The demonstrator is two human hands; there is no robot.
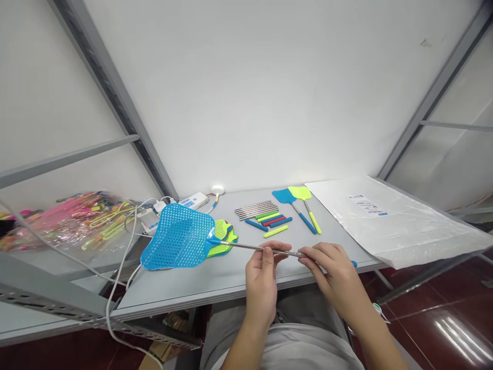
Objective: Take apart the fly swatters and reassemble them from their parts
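Observation:
A blue fly swatter (181,234) with a thin metal rod is held over the table's front part, its mesh head pointing left. My left hand (264,277) is closed around the rod near its middle. Further along, my right hand (333,270) grips the rod's right end, and a blue handle tip (354,263) sticks out past it; the rest of the handle is hidden by the fingers. Beneath the blue head lie yellow-green swatter heads (223,249), partly covered. Behind my hands are a row of metal rods (254,209) and several coloured handles (275,231).
Two fly swatters (304,208), blue and yellow, lie at the back. A white plastic bag (346,216) with a label covers the table's right side. A power strip (194,200) and white cables (123,257) are at left, beside plastic-wrapped colourful items (77,221) on a neighbouring shelf.

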